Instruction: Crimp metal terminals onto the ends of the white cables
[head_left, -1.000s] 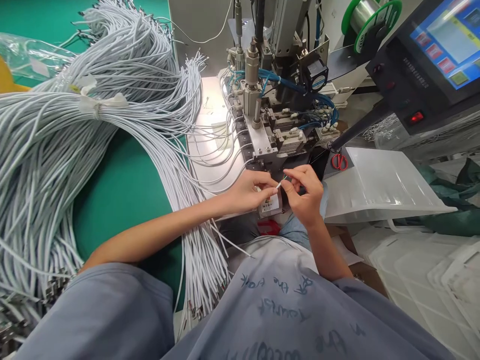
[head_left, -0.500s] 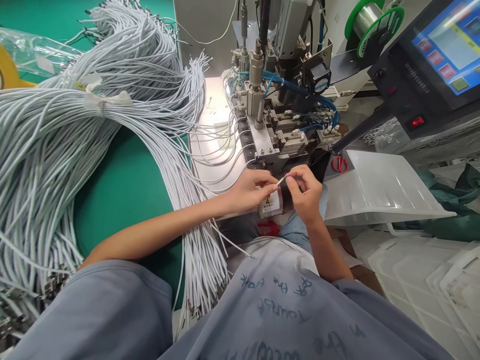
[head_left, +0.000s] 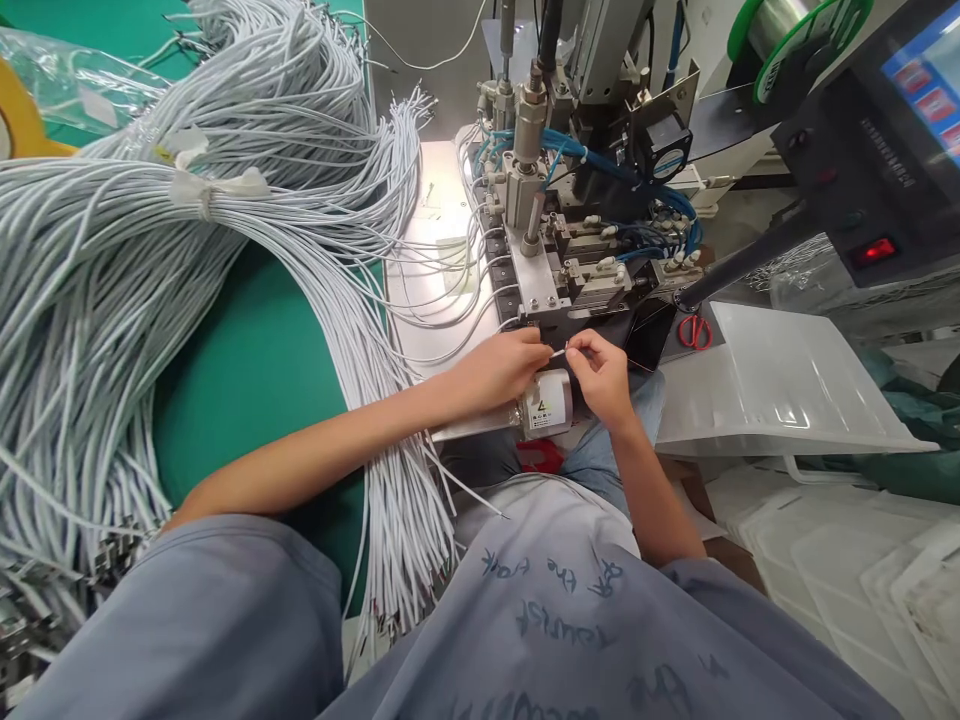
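Beside the blocky metal machine (head_left: 529,265), the closed left hand (head_left: 511,368) pinches a slender white cable (head_left: 558,352); the closed right hand (head_left: 602,378), its tip.

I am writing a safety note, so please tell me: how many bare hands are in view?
2: the left hand, holding a white cable in front of the machine, and the right hand, at that cable's end. No other hand shows.

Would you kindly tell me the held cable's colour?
The cable is white, seen best in the head view.
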